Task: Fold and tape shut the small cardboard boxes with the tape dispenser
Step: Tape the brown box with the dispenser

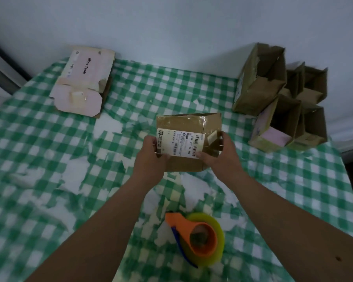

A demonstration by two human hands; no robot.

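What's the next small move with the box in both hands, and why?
Probably press the flaps of the labelled box flat, then free the right hand to reach back for the tape dispenser. Both hands, left hand included, grip the box, and the dispenser lies untouched near the person.

A green-and-white checked tablecloth (49,143) — torn in white patches — covers the table below a pale wall (171,23).

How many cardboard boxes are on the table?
About 6: one held box between both hands, a flattened pink box far left, roughly four open boxes clustered far right; overlaps may hide more.
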